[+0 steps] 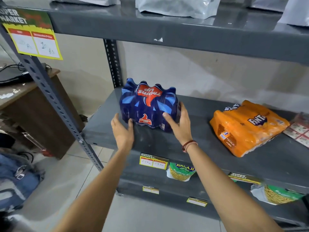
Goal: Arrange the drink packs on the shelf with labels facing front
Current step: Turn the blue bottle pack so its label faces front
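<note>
A blue Thums Up drink pack (148, 104) stands on the grey middle shelf (167, 144) at its left end, its big red label upside down. My left hand (122, 131) is at the pack's lower left corner, fingers spread and just touching it. My right hand (179, 123) lies against the pack's right side, fingers apart, with a red thread band on the wrist. An orange Fanta drink pack (247, 128) lies tilted on its side further right on the same shelf, apart from both hands.
Silver pouches (177, 6) sit on the top shelf. Snack bags (180, 172) fill the shelf below, with price tags (153, 162) on the shelf edge. A red-and-white packet (299, 131) lies at the far right. A wooden desk (33, 101) and bags stand left of the rack post.
</note>
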A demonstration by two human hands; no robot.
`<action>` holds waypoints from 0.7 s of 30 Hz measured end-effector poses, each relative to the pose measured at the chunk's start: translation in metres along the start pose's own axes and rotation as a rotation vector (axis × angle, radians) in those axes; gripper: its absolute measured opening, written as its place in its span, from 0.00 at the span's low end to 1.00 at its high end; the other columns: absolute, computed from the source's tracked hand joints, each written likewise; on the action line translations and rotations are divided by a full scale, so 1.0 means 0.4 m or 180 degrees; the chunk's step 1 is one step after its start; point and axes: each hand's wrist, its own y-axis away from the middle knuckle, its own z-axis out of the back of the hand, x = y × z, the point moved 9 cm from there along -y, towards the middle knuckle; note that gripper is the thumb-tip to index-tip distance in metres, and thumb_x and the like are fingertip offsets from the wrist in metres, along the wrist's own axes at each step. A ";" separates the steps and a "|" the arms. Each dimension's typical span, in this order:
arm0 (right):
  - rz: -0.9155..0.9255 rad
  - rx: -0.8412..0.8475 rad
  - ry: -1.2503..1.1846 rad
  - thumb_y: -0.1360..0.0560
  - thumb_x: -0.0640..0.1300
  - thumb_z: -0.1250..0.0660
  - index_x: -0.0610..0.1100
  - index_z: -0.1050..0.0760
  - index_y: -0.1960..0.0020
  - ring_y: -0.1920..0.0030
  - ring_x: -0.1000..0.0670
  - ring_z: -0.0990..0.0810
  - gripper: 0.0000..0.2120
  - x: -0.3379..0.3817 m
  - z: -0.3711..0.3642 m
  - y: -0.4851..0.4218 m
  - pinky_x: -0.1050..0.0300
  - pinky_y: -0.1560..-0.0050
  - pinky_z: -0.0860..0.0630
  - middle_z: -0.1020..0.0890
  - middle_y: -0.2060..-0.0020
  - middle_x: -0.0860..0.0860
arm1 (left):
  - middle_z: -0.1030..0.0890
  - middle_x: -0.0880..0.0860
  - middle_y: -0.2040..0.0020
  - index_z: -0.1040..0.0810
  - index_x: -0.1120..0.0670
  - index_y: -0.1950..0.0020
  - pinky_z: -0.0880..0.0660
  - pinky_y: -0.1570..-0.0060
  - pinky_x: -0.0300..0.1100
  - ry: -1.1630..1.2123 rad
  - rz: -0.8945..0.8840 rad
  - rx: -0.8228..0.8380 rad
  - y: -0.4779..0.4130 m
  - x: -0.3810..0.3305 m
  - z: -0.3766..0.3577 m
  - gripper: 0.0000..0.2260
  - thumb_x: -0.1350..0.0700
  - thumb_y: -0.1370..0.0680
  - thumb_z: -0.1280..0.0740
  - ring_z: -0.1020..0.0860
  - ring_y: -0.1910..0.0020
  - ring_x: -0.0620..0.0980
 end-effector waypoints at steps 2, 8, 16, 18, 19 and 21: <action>-0.0318 -0.0112 -0.0491 0.34 0.67 0.35 0.50 0.41 0.28 0.33 0.59 0.33 0.41 -0.004 0.012 -0.026 0.69 0.41 0.29 0.33 0.30 0.54 | 0.38 0.57 0.28 0.43 0.55 0.27 0.43 0.31 0.42 0.0001 -0.0383 0.0065 0.103 -0.045 -0.037 0.28 0.50 0.23 0.36 0.38 0.29 0.53; -0.0747 0.0684 -0.0668 0.29 0.70 0.49 0.52 0.30 0.35 0.41 0.60 0.25 0.31 0.019 -0.022 -0.102 0.67 0.46 0.30 0.24 0.39 0.57 | 0.61 0.52 0.22 0.61 0.53 0.24 0.54 0.29 0.40 0.0121 -0.0462 0.1261 0.237 -0.154 -0.228 0.54 0.37 0.35 0.28 0.57 0.24 0.47; -0.0426 0.0580 0.0055 0.27 0.66 0.44 0.52 0.22 0.57 0.53 0.55 0.20 0.21 0.053 0.003 -0.082 0.65 0.54 0.26 0.19 0.52 0.48 | 0.45 0.52 0.23 0.62 0.49 0.25 0.39 0.30 0.44 0.0077 -0.0387 0.1204 0.154 -0.114 -0.199 0.58 0.42 0.40 0.23 0.42 0.26 0.49; -0.0285 0.0366 -0.0003 0.26 0.64 0.42 0.54 0.24 0.56 0.49 0.53 0.21 0.16 0.047 0.005 -0.035 0.58 0.47 0.25 0.20 0.52 0.51 | 0.31 0.48 0.30 0.55 0.48 0.24 0.34 0.36 0.39 0.0071 -0.0406 0.1423 0.102 -0.096 -0.177 0.53 0.48 0.37 0.22 0.30 0.34 0.46; -0.0231 0.0278 -0.0060 0.26 0.63 0.42 0.53 0.24 0.52 0.48 0.54 0.21 0.17 0.049 -0.002 -0.008 0.59 0.44 0.25 0.20 0.52 0.54 | 0.26 0.47 0.35 0.50 0.49 0.24 0.33 0.37 0.38 0.0047 -0.0482 0.1617 0.077 -0.088 -0.169 0.49 0.51 0.36 0.22 0.27 0.38 0.44; -0.0198 0.0078 -0.0100 0.25 0.62 0.42 0.49 0.27 0.42 0.47 0.55 0.20 0.20 0.055 -0.031 0.042 0.70 0.47 0.27 0.19 0.52 0.58 | 0.21 0.51 0.41 0.37 0.55 0.28 0.30 0.35 0.46 0.0097 -0.0540 0.1968 0.029 -0.070 -0.151 0.36 0.58 0.33 0.24 0.23 0.44 0.46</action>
